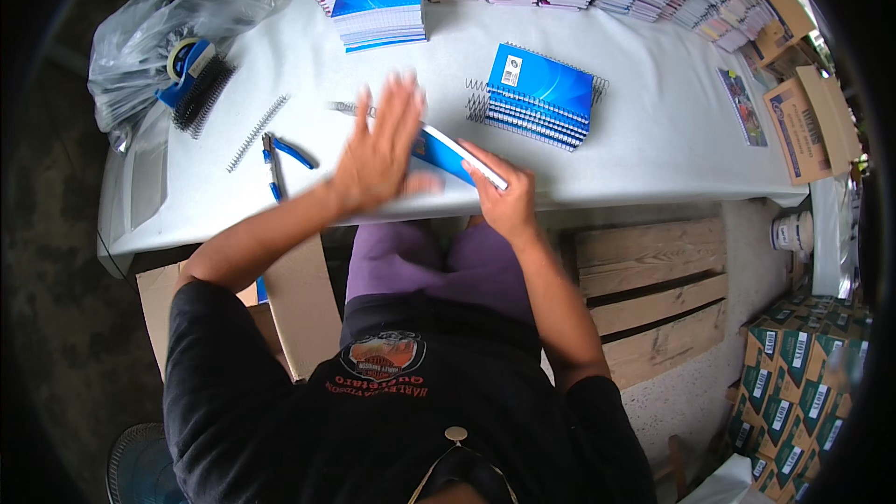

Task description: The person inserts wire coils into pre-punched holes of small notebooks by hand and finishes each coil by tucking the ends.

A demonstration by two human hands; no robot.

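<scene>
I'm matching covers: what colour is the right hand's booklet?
The booklet's cover is blue; the head view shows it best.

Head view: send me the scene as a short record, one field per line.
Left hand: open, motion-blurred, at the left end of a blue notebook; contact unclear
Right hand: fingers gripping the notebook's right end
Pliers: lying left of the left hand
Loose coil: beside the pliers
Left stack: blue-topped
Right stack: blue-topped, coils sticking out
</scene>
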